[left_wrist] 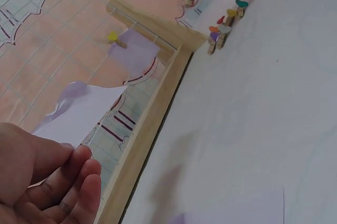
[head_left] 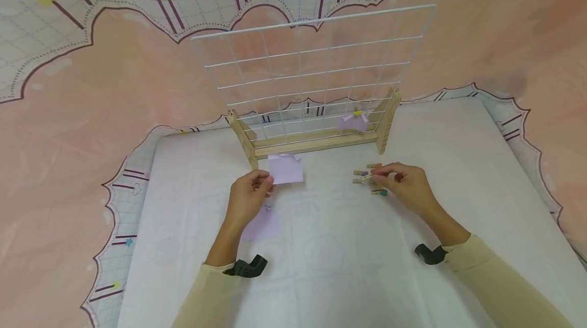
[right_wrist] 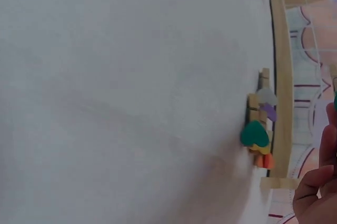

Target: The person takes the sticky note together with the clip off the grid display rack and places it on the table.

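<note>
My left hand pinches a light purple paper square by its edge, just in front of the wire grid's wooden stand. The sheet has a curled top edge. In the left wrist view, my right hand pinches a small wooden clothespin with a green decoration. Beneath that hand lie several more wooden clothespins with coloured shapes, among them a green heart. Another purple paper sheet lies on the table, partly hidden by my left wrist.
A white wire grid stands upright in a wooden base at the back of the white-covered table. Low on its right side hangs a purple paper under a yellow clothespin. A patterned peach cloth rises behind.
</note>
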Tool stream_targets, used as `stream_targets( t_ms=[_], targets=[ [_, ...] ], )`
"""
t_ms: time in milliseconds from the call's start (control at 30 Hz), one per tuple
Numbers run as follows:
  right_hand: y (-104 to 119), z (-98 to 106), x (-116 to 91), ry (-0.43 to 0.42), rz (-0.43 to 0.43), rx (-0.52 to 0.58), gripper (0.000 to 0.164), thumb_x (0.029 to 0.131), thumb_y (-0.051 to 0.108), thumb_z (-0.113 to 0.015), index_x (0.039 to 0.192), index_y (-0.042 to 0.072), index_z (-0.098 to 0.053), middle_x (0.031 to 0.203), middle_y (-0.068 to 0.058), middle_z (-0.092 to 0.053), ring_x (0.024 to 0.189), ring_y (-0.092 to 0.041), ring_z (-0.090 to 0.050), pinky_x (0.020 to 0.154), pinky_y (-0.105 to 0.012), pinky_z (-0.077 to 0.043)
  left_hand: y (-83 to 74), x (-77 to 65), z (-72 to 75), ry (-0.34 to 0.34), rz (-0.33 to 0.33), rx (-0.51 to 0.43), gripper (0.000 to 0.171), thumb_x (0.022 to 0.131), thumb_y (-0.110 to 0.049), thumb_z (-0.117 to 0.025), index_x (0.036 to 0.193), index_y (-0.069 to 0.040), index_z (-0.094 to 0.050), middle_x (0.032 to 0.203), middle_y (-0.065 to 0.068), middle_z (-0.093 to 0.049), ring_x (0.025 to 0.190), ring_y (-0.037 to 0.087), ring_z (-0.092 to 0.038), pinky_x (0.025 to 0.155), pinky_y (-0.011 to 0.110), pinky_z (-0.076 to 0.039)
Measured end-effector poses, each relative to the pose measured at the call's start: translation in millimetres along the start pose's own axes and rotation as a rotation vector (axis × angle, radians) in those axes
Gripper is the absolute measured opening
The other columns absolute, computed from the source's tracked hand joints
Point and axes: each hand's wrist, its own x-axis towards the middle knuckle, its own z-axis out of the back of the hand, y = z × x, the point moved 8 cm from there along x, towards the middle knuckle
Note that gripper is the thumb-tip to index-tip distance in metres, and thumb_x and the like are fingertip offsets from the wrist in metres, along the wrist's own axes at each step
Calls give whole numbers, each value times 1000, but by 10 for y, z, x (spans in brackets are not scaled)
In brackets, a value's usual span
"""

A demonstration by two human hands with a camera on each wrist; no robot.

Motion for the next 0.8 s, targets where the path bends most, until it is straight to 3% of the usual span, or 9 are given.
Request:
stream_targets(
  t_ms=[233, 433, 500, 800],
  targets=[
    [-62, -91, -59, -24, 64, 23, 11, 82, 9, -85, 92, 13, -81, 93, -6, -78, 76, -4, -52, 60, -18, -37, 191, -46, 55, -24, 54, 16, 15, 98, -10, -67, 108, 1, -71, 92, 20, -75, 84, 30, -73, 68, 23, -60],
    [-36, -153, -99, -36, 138, 49, 15, 79, 1, -85, 90, 9, -81, 95, -7, -78, 93, 3, -61, 73, -9, -44, 338, -102, 87, -25, 105, 16, 16, 99, -11, -67, 109, 2, -71, 94, 20, -75, 82, 27, -74, 69, 22, -60],
    [-32, -169, -117, -36, 133, 30, 14, 79, 1, -85, 89, 10, -81, 95, -6, -78, 95, 3, -61, 77, -9, -46, 384, -130, 105, -29, 119, 14, 17, 99, -11, -67, 109, 2, -70, 95, 20, -76, 81, 23, -74, 69, 21, -60],
    [-49, -194, -148, -37, 85, -34, 13, 78, 6, -87, 89, 12, -82, 91, -5, -78, 80, -5, -57, 64, -13, -42, 623, -248, 187, -40, 196, 29, 16, 98, -10, -67, 109, 1, -70, 91, 16, -75, 72, 14, -69, 63, 21, -57]
  ],
)
